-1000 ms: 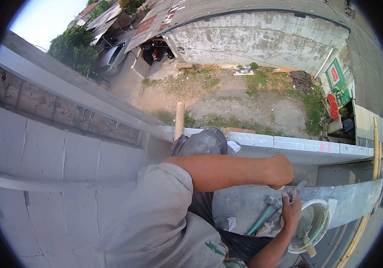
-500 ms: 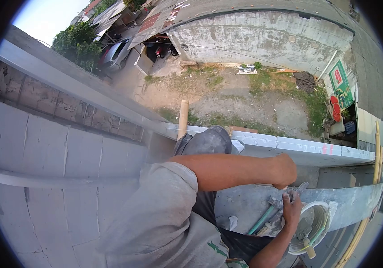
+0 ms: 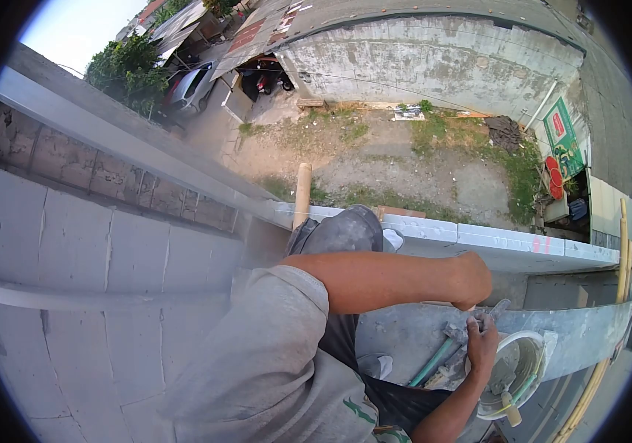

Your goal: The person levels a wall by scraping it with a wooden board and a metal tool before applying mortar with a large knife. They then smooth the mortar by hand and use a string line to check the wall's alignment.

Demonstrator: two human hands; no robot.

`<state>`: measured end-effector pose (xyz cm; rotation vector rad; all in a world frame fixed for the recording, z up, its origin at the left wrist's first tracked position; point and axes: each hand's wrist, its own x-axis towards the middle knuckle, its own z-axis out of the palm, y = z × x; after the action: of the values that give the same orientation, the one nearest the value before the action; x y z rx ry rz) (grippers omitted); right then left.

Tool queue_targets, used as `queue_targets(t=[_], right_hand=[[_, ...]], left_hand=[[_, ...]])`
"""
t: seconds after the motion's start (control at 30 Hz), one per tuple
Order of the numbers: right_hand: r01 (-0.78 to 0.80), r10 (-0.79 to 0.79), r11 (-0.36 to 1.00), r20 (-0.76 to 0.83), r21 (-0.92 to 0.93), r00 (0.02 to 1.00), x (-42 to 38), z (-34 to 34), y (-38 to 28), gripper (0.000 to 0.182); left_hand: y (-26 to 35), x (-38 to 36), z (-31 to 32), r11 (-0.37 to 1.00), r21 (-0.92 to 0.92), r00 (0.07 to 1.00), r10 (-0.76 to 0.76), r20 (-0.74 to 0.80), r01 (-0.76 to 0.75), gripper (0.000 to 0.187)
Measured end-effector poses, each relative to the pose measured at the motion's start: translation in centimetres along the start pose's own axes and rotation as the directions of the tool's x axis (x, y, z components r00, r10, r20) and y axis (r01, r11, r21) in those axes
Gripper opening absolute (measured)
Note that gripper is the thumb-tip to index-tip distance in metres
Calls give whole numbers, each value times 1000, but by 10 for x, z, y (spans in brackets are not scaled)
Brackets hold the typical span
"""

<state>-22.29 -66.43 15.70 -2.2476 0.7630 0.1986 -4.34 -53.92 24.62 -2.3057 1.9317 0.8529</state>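
My left hand, at the end of the arm stretched across the view, is closed, its fingers turned down and mostly hidden. Just below it, the bent fingers of my right hand are pinched close together. A small pale bit shows between the two hands; what they hold is too small to make out. Beside my right fingertips a grey, mortar-smeared flat piece sticks out. Right of that hand stands a white bucket with grey mortar and a pale-handled tool in it. A green-handled hammer lies to the left.
A low wall of pale blocks with a string along its top borders a drop to the dirt yard. A grey board extends behind the bucket. Bamboo poles stand at the right; a block wall is at the left.
Both hands stay almost in place. My left wrist has shifted very slightly, while the bucket and hammer have not moved.
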Motion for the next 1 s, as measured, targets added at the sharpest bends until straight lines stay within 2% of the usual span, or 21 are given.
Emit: queue_targets(t=[1.0], right_hand=[[-11,11,1000,15,-14,1000,0,0,-1,32]], left_hand=[[0,1,1,1000,6,1000,4,19,-4,19]])
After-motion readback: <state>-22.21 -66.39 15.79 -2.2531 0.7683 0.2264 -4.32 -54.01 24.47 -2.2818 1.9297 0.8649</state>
